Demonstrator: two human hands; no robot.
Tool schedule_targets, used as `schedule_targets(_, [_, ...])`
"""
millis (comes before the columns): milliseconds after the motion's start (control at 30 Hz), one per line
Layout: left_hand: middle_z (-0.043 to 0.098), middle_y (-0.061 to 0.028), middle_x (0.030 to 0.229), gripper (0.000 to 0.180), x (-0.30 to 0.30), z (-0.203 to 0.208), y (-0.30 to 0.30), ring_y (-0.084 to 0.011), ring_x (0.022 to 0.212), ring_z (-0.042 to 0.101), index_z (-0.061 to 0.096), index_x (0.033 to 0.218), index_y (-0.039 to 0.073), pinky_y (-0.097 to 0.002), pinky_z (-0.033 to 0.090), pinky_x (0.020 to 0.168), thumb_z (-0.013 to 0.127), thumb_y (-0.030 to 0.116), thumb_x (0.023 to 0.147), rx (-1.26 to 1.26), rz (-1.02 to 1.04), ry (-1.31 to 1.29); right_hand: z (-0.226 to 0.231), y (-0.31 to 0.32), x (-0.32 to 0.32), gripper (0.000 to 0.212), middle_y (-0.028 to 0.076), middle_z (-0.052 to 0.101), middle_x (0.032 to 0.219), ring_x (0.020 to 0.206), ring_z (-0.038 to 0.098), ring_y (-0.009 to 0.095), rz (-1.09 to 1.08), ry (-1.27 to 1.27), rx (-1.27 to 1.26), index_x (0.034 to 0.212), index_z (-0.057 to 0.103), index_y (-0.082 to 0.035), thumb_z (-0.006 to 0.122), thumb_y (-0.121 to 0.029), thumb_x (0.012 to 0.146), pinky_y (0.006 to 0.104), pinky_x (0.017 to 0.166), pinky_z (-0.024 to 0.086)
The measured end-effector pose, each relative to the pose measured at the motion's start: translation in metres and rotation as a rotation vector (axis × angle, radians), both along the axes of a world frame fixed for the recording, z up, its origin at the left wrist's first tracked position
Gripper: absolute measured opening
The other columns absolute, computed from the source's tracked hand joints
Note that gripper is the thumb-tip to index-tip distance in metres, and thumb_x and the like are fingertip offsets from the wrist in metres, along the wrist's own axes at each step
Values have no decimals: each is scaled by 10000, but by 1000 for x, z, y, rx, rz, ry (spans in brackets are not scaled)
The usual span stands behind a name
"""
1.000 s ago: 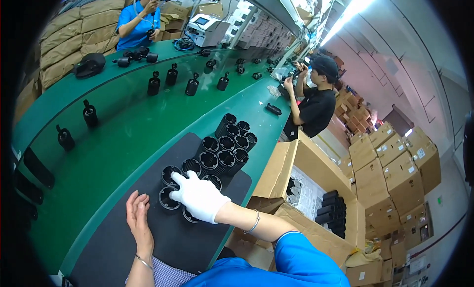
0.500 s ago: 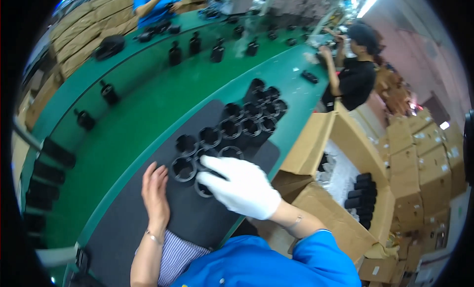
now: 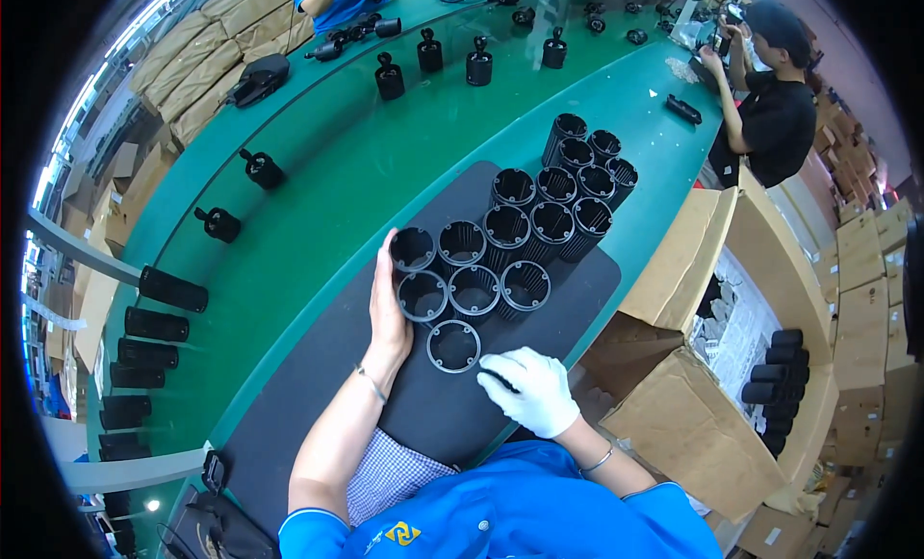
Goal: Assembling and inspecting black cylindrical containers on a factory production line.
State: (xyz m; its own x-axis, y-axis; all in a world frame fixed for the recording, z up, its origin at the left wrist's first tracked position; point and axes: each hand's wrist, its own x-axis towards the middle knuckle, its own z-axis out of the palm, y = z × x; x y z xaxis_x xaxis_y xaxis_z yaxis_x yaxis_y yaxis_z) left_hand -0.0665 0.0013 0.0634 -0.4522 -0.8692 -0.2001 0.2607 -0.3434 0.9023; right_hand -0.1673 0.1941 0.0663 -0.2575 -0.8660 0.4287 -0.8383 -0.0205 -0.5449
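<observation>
A cluster of black ribbed cylinders (image 3: 474,290), hollow with round open tops and small tabs inside the rims, stands upright on a dark mat (image 3: 308,367). My bare left hand (image 3: 388,304) lies along the cluster's left side, fingers extended and together, against the outer cylinders. In a white glove, my right hand (image 3: 531,388) is low over the mat beside the nearest cylinder (image 3: 453,346). Its fingers are bent, with a dark gap between thumb and fingers; I see nothing held there. Parts of the left fingers hide beside the cylinders.
Green conveyor belt (image 3: 318,184) curves past on the left, carrying black lamp-like parts (image 3: 479,63) and black cylinders (image 3: 173,288). At right stands an open cardboard box (image 3: 674,415) with black cylinders inside. A co-worker in black (image 3: 770,116) works at the far right, another in blue (image 3: 332,3) across the belt.
My right hand has drawn back from over the cylinders toward me. My left hand has moved up against their left side. The head view has shifted.
</observation>
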Motion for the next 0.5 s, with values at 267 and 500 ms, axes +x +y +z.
schedule_targets(267, [451, -132, 1377, 620, -30, -5, -44, -236, 1238, 446, 476, 1350, 83, -329, 326, 1040, 321, 554, 977, -96, -75, 11, 0, -17, -19, 201, 58, 659, 878, 623, 583, 184, -142, -148, -28, 943, 685, -55, 699, -98, 747, 259, 566, 475])
schedule_targets(500, [545, -148, 1253, 517, -26, -4, -47, -219, 1141, 524, 530, 1249, 29, -320, 408, 964, 337, 444, 1007, -580, -37, -329, -1, -17, -24, 218, 70, 664, 893, 651, 585, 184, -231, -188, -38, 949, 688, -42, 698, -65, 732, 264, 597, 478])
